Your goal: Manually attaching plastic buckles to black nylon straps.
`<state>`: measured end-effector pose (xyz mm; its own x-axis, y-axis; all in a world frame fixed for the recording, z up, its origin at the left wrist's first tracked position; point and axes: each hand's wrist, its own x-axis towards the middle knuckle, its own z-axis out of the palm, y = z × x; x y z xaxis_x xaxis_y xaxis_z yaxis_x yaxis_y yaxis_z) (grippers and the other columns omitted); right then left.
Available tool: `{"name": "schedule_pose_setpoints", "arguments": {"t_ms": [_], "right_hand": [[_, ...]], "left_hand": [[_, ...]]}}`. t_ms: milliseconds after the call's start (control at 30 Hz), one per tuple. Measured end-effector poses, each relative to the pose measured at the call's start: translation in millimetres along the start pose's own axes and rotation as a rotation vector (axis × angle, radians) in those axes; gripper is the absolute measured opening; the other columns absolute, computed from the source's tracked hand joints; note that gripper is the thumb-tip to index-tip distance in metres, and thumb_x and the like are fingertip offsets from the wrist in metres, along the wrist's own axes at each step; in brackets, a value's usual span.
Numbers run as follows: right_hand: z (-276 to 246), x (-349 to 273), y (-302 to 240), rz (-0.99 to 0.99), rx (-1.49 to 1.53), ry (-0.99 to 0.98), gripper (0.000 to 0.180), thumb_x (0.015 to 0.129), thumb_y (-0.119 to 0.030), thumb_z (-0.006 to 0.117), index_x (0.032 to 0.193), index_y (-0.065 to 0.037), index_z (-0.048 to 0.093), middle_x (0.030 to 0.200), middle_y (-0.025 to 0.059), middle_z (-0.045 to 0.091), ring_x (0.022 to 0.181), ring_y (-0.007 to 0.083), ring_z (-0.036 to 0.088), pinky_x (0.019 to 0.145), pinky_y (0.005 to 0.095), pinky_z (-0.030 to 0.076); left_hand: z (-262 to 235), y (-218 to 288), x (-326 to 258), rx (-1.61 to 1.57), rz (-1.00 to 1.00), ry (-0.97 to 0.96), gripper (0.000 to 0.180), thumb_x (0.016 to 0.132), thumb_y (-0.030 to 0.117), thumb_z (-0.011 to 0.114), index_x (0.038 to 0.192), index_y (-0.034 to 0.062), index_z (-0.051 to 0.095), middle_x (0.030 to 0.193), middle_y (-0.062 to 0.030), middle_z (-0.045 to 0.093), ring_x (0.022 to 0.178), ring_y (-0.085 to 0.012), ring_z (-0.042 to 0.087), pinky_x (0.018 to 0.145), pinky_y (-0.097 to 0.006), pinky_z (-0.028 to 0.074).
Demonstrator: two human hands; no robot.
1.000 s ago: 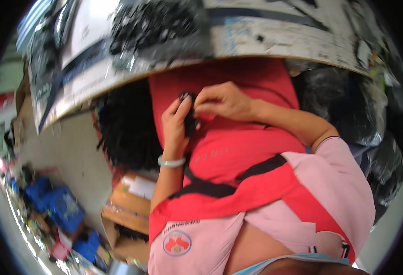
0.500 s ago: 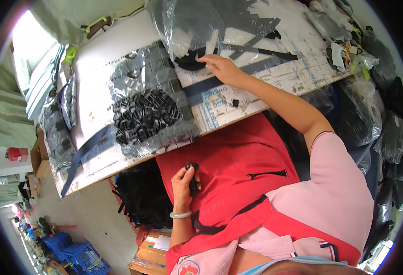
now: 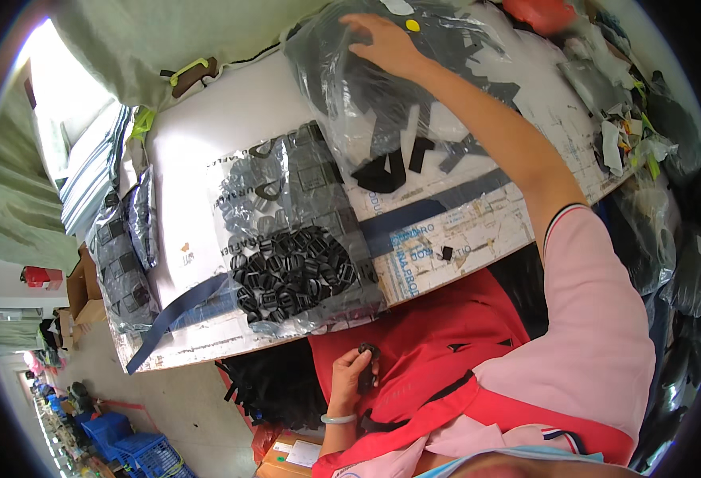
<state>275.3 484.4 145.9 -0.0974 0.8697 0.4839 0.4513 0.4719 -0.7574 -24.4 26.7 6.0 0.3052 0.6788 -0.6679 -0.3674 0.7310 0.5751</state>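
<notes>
In front of the red apron my left hand (image 3: pixel 350 381) is closed around a small black buckle-like piece (image 3: pixel 369 368), partly hidden by the fingers. My right hand (image 3: pixel 389 46) is stretched out to the far side of the table, its fingers apart over a clear plastic bag (image 3: pixel 319 68). Dark grey strips lie under and around this bag. Just in front of them are a folded black strap piece (image 3: pixel 382 177) and a shorter black strip (image 3: pixel 420 154). Between my hands, a heap of black plastic buckles (image 3: pixel 291 275) rests on a flat plastic-wrapped pack (image 3: pixel 311 163).
A dark blue band (image 3: pixel 175 319) hangs over the table's (image 3: pixel 191 179) left front edge. One tiny black piece (image 3: pixel 446 253) lies near the front edge. Wrapped packs (image 3: pixel 123 275) stand at the left, plastic scraps (image 3: pixel 617 143) at the right. Blue crates (image 3: pixel 139 450) are on the floor.
My right hand has moved farther away, from beside the black strap piece to over the plastic bag. My left hand still holds its black piece. The view has shifted.
</notes>
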Motion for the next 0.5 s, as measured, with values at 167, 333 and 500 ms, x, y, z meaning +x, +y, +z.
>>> {"name": "schedule_pose_setpoints", "arguments": {"t_ms": [167,333,500], "right_hand": [[10,54,48,-0.677,-1.393,-0.054,0.04,0.078,-0.028,0.073,0.111,-0.009,0.062,0.094,0.0108,0.065,0.095,0.0288,0.061,0.087,0.0406,0.045],[1,94,89,-0.381,-0.971,-0.18,0.022,0.079,-0.024,0.065,0.095,-0.01,0.065,0.105,0.0135,0.061,0.1,0.0302,0.059,0.089,0.0434,0.044],[3,26,4,-0.292,-0.854,-0.134,0.041,0.078,-0.014,0.067,0.117,-0.013,0.058,0.114,0.0092,0.062,0.106,0.0315,0.061,0.084,0.0405,0.053]], "left_hand": [[1,10,1,-0.045,-0.073,-0.022,0.019,0.094,0.019,0.061,0.094,0.0,0.062,0.071,-0.007,0.062,0.053,-0.0153,0.057,0.049,-0.026,0.048],[12,20,13,-0.01,-0.11,-0.05,0.022,0.093,0.021,0.061,0.092,-0.0005,0.061,0.07,-0.008,0.06,0.052,-0.0164,0.057,0.048,-0.026,0.047],[4,18,10,-0.034,-0.113,-0.004,0.023,0.093,0.023,0.061,0.091,-0.0006,0.06,0.069,-0.0087,0.059,0.051,-0.0176,0.056,0.047,-0.027,0.046]]}}
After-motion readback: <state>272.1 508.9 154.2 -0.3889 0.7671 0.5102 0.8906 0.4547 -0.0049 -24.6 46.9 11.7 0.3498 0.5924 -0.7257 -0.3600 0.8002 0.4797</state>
